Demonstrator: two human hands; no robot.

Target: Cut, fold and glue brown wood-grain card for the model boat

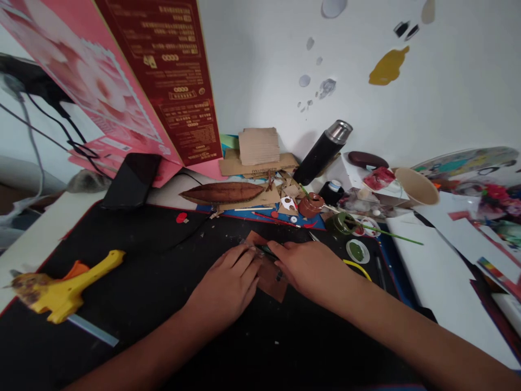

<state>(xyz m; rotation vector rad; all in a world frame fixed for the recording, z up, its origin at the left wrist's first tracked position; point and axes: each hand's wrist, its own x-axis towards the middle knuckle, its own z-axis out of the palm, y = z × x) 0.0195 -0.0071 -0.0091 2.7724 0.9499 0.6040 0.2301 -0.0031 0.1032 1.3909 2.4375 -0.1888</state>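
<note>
A flat brown piece (272, 281), like thin card, lies on the black mat beneath both hands. My left hand (230, 277) rests over its left side, fingers stretched forward and lying on it. Something clear and shiny shows by those fingertips, too small to make out. My right hand (307, 266) is closed round a slim dark green tool (265, 249), which slants down to the piece beside the left fingertips. Its working end is hidden, so its exact kind does not show. A small dark mark is visible on the brown piece near the right fingers.
A yellow hot glue gun (67, 288) lies at left, a black phone (132, 182) behind it. Toward the wall are a brown boat-shaped piece (222, 193), cardboard scraps (259, 146), a thermos (323, 152) and paint jars (311, 205). A green paint lid (357, 251) sits right.
</note>
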